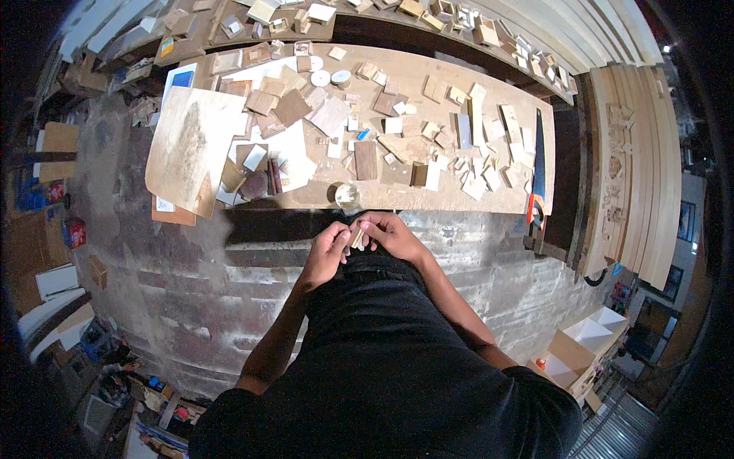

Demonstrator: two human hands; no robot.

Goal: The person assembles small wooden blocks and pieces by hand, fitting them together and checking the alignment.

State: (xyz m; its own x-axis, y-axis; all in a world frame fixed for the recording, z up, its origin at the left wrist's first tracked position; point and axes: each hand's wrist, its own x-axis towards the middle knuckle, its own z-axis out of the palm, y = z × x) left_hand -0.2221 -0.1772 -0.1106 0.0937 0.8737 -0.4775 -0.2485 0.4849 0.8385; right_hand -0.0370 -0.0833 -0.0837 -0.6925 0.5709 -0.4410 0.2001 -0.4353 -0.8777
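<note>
Close to my waist, just off the front edge of the workbench [367, 200], both hands meet around a small piece of light wood [357, 236]. My left hand [330, 246] pinches it from the left, thumb on top. From the other side my right hand [384, 233] grips it with thumb and fingers. Its exact shape is partly covered by my fingers. Right ahead of them, a round clear container [348, 196] stands at the bench edge. Dark brown wood strips [274, 176] and a brown block [366, 161] lie beyond on the bench.
Many wood offcuts [330, 116] cover the bench. A large plywood sheet [183, 149] overhangs its left end. At the right end lies a handsaw [538, 172] with an orange-black handle. Long boards [634, 168] are stacked farther right. A shelf [359, 34] with small wooden boxes runs behind.
</note>
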